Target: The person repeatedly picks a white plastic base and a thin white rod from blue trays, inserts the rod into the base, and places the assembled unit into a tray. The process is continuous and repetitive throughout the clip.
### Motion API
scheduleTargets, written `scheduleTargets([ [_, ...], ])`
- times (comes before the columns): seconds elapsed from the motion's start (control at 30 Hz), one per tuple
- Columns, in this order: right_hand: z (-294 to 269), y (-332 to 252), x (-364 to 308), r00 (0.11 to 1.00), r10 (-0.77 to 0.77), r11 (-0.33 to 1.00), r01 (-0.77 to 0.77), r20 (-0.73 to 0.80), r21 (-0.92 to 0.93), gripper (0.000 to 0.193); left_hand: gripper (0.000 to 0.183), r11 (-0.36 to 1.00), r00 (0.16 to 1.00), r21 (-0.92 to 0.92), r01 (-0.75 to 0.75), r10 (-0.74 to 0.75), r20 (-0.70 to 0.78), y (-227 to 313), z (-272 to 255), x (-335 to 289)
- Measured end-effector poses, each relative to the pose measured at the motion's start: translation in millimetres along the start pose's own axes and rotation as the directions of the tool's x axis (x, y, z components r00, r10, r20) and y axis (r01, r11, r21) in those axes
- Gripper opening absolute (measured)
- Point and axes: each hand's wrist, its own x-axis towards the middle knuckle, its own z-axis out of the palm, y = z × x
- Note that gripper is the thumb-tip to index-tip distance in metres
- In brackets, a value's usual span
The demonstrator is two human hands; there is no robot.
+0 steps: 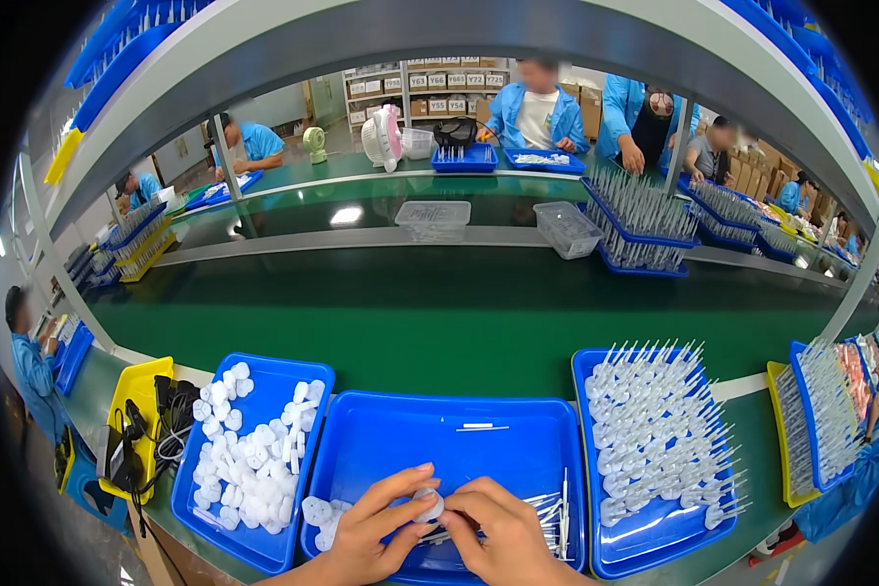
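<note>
Over the middle blue tray [439,415], my left hand [376,527] pinches a small whitish round plastic piece [427,504] between thumb and fingers. My right hand [503,527] has its fingertips closed on the right side of the same piece. Several thin white sticks [561,518] lie in the tray beside my right hand, and a stick [481,427] lies apart toward the far side. Beside my left hand sit a few whitish round pieces [319,512].
On the left, a blue tray [324,376] holds a heap of white round pieces. The right blue tray [584,366] carries rows of pieces with thin sticks pointing up. A yellow tray [161,368] contains black cables. Beyond the green belt [400,342], people work at another bench.
</note>
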Motion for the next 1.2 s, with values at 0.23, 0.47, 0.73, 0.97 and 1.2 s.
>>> scheduleTargets([
  [0.23, 4, 3, -3, 0.999, -0.011, 1.0, 0.012, -0.047, 0.018, 0.008, 0.036, 0.999, 1.0, -0.033, 0.014, -0.014, 0.011, 1, 2, 0],
  [0.47, 2, -1, 0, 0.998, 0.006, 0.998, -0.002, -0.068, 0.064, 0.009, 0.049, 0.999, 0.999, 0.05, -0.002, -0.001, 0.047, 5, 1, -1],
  [0.73, -8, 19, 7, 0.992, 0.113, 0.992, -0.116, 0.063, 0.051, 0.016, 0.036, 0.993, 0.984, -0.087, 0.083, -0.095, -0.148, -6, -3, -6],
  [0.97, 2, 50, -1, 0.932, 0.234, 0.724, 0.023, 0.277, -0.69, 0.024, 0.028, 0.775, 0.839, -0.444, 0.45, -0.538, -0.088, -4, -5, 6],
  [1.2, -3, 41, 2, 0.999, 0.031, 0.951, -0.025, 0.016, -0.308, 0.014, 0.026, 0.731, 0.836, -0.502, 0.462, -0.548, -0.03, -2, -4, 3],
])
